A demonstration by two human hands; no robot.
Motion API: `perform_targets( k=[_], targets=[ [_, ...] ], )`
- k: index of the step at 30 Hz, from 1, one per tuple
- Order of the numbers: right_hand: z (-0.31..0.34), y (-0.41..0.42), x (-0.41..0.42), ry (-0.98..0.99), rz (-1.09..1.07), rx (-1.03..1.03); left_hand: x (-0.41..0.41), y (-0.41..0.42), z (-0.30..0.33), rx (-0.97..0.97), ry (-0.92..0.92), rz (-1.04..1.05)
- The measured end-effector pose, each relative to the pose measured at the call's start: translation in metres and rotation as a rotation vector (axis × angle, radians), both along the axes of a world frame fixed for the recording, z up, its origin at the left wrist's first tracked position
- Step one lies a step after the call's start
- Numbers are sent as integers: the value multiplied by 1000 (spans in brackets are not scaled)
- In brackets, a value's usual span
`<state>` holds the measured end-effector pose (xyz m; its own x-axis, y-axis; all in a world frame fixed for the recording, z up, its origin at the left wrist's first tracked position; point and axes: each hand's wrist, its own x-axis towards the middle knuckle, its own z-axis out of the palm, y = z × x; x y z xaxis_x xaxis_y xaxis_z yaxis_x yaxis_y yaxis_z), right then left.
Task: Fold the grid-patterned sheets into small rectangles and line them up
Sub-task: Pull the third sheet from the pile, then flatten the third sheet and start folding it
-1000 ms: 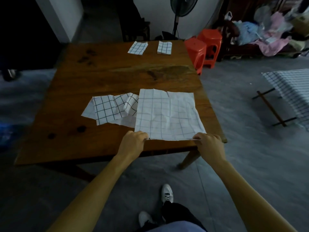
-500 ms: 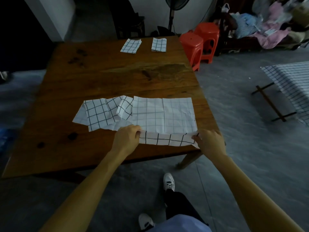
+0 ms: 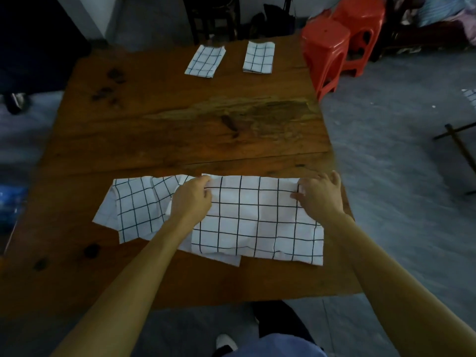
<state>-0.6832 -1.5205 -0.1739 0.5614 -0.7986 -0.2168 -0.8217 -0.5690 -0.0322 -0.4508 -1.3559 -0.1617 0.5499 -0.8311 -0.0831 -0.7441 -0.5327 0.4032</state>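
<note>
A white sheet with a black grid lies folded in half on the near part of the wooden table. My left hand pinches its far left corner and my right hand pinches its far right corner, both at the far edge. A second, crumpled grid sheet lies to the left, partly under the first and under my left forearm. Two small folded grid rectangles, one beside the other, sit side by side at the table's far edge.
Two red plastic stools stand by the table's far right corner. A dark chair is behind the far edge. A rack with wooden legs stands on the floor to the right. My shoes are under the near edge.
Both hands lifted the sheet's near edge and carried it over to the far edge, folding it in half with the bold grid side up. The view has tilted down and closer.
</note>
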Motion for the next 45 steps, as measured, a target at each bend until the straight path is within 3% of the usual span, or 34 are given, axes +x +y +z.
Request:
perform_targets(
  k=[7,12,17,20,25,30,39,42,45],
  targets=[
    [-54,-26,23,23,5,25,17,-28,-50,72,45,83],
    [-79,-15,24,-151,-134,70,0,-19,-71,-3,-26,119],
    [-80,22,18,-333,-220,63,-39,17,-82,-134,-18,8],
    [-80,64,7,-445,-204,70,-60,45,-96,-88,-6,-158],
    [-101,130,-11,-298,-24,162,-74,64,-122,183,9,-316],
    [-114,140,-21,-158,-27,236,-71,59,-132,270,-32,-367],
    [-119,136,-32,-89,-84,278,-49,63,-135,357,-70,-328],
    [-115,130,-23,-175,-55,210,-53,64,-131,307,-63,-293],
    [-114,122,-2,-239,52,163,-66,61,-128,132,-49,-193]
  ],
)
